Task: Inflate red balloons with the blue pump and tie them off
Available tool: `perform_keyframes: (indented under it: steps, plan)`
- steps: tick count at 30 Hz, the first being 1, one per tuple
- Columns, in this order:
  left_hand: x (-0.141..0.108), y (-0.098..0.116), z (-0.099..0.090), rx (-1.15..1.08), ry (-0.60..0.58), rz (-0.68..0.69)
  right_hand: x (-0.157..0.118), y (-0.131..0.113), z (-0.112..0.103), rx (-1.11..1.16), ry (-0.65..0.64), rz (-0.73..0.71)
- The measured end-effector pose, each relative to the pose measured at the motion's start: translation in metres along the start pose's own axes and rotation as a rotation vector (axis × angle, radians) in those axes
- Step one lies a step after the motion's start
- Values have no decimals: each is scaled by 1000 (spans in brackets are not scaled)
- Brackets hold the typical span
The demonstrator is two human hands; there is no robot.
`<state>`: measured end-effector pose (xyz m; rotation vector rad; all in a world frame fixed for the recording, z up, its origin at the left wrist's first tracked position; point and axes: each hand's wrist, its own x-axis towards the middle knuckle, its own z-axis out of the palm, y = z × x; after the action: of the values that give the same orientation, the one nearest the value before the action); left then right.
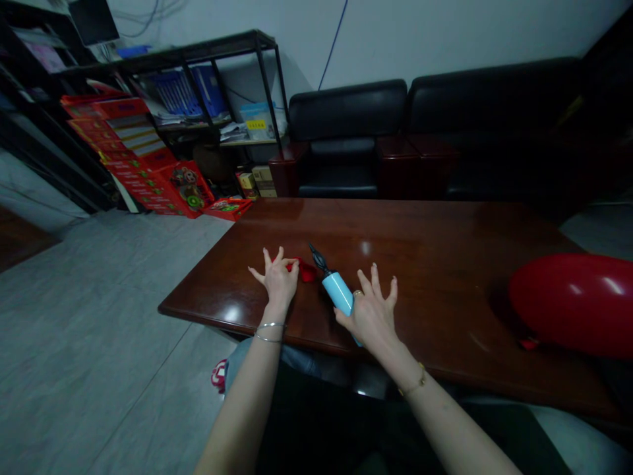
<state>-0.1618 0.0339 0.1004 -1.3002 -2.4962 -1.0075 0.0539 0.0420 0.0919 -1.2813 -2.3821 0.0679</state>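
One limp red balloon [308, 272] sits pinched between thumb and forefinger of the left hand [279, 284], whose other fingers spread wide. Just right of it, a light-blue cylindrical pump [338, 293] with a black tapered nozzle [319, 258] slants between the hands, gripped by the thumb and forefinger of the right hand [374, 318], the remaining fingers outstretched. Well to the right, a glossy inflated red balloon [576, 303] rests on the reddish-brown wooden table [435, 244].

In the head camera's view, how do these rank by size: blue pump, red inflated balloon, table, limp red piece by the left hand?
Largest to smallest:
1. Table
2. Red inflated balloon
3. Blue pump
4. Limp red piece, partly hidden by the left hand
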Motion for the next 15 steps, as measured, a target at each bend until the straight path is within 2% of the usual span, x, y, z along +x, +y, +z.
perform_keyframes:
  steps: [5,15]
  plan:
    - [10,5,1,0,13,22,-21,8,-22,14,17,-84]
    - [20,21,-10,-53,17,97,-32,14,-39,-1,36,-107]
